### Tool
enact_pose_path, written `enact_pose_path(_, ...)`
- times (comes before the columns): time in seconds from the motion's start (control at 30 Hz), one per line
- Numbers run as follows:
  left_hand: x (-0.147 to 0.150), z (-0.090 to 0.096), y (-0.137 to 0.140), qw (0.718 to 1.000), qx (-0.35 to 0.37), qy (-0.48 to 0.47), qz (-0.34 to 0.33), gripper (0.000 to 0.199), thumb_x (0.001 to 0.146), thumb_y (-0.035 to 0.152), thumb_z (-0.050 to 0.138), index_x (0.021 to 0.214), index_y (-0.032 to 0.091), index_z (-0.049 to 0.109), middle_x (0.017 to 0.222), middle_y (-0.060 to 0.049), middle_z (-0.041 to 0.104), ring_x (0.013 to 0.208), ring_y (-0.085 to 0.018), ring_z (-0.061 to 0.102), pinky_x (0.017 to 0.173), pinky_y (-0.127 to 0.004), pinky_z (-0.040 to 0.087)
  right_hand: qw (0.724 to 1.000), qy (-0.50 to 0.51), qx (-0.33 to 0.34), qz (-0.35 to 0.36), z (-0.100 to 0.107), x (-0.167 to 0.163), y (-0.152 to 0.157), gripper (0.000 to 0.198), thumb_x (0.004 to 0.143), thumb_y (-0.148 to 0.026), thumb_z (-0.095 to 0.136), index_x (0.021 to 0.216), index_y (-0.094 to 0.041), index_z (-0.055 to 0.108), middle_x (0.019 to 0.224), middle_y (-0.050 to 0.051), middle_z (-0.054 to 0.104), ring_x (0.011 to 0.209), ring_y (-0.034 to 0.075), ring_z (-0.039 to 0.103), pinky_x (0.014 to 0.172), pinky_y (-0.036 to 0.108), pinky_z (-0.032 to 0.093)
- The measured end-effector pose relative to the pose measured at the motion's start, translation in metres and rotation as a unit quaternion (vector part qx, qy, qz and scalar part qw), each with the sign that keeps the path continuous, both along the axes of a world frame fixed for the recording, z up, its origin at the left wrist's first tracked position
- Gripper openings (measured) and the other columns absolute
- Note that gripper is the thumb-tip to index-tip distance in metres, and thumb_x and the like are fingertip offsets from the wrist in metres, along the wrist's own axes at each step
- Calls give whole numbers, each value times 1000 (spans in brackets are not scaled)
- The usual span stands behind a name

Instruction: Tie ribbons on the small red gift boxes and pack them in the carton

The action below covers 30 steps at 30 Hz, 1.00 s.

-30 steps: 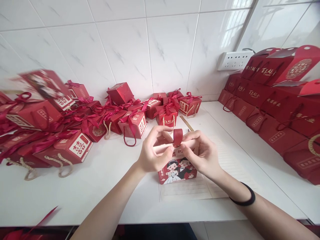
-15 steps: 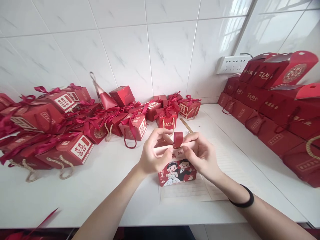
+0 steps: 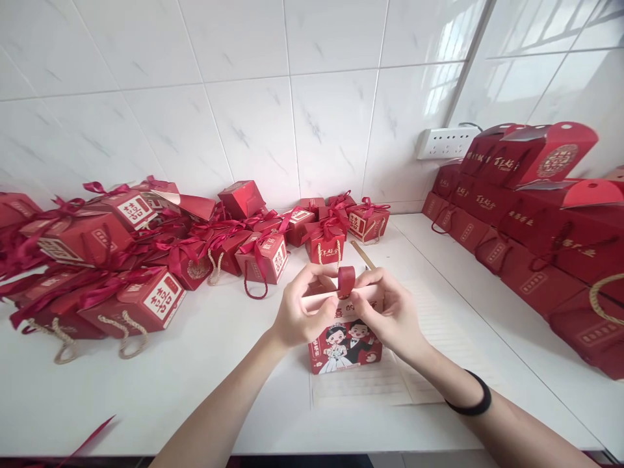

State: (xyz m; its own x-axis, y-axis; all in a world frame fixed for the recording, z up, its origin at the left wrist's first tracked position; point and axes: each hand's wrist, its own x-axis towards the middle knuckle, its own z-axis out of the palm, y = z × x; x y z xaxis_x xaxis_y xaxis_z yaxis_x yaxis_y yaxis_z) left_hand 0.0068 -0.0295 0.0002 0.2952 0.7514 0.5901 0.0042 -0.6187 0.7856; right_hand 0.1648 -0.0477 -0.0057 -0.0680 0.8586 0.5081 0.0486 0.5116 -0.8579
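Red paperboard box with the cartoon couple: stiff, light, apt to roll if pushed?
The red paperboard box is probably light, its walls looking thin, though contents are hidden. Its flat front seems fairly stiff; the thin top edge might bend when squeezed. Its straight bottom edge suggests sliding over rolling.

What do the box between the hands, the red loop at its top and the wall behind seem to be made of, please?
Box: probably printed card, satin, with flat panels and a pale top edge.
Red loop: imitation leather or stiff ribbon, I cannot tell; smooth, softly shiny where it curves.
Wall: likely glazed tile, glossy, with straight joints and bright reflections.
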Motion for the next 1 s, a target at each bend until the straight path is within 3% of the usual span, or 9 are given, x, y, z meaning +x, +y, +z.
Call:
enact_pose_path(0.5, 4, 4, -2, 997, 36, 11, 73, 15, 70, 18, 60, 84, 17, 54, 78, -2, 63, 72, -14, 64, 65, -24, 53, 1000, 7, 1, -5, 0, 0, 1, 19, 80, -34, 62, 77, -19, 50, 64, -1, 53, 43, 7, 39, 37, 17, 31)
enact_pose_path(0.63, 1, 1, -1, 999, 29, 9, 31, 20, 71, 17, 59, 91, 18, 52, 79, -2, 61, 72, -14, 61, 67, -25, 53, 1000, 9, -2, -3, -1, 0, 2, 19, 81, -34, 61, 78, -19, 49, 64, -1, 53, 43, 7, 40, 37, 18, 31)
enact_pose_path(0.77, -9, -1, 8, 997, -12, 43, -61, 44, 70, 18, 59, 112, 20, 45, 88, -4, 62, 82, -17, 62, 69, -28, 52, 1000, 4, 0, -11, -2, 0, 3, 17, 82, -32, 60, 79, -20, 50, 63, -3, 53, 42, 6, 37, 36, 18, 30)
enact_pose_path(0.9, -25, -1, 15, 973, -111, 145, -145, 51, 68, 21, 65, 117, 20, 47, 101, -7, 64, 90, -22, 64, 74, -33, 52, 999, -22, 28, -27, -2, 3, 5, 16, 84, -34, 59, 82, -19, 52, 71, 1, 59, 52, 10, 49, 43, 20, 38)
enact_pose_path(1.0, -36, -5, 9, 953, -175, 180, -169, 58, 68, 29, 71, 121, 20, 49, 117, -9, 62, 107, -27, 59, 89, -39, 49, 996, -31, 80, -18, -1, 10, 10, 20, 90, -38, 49, 96, -19, 55, 85, 5, 64, 72, 16, 60, 61, 27, 49)
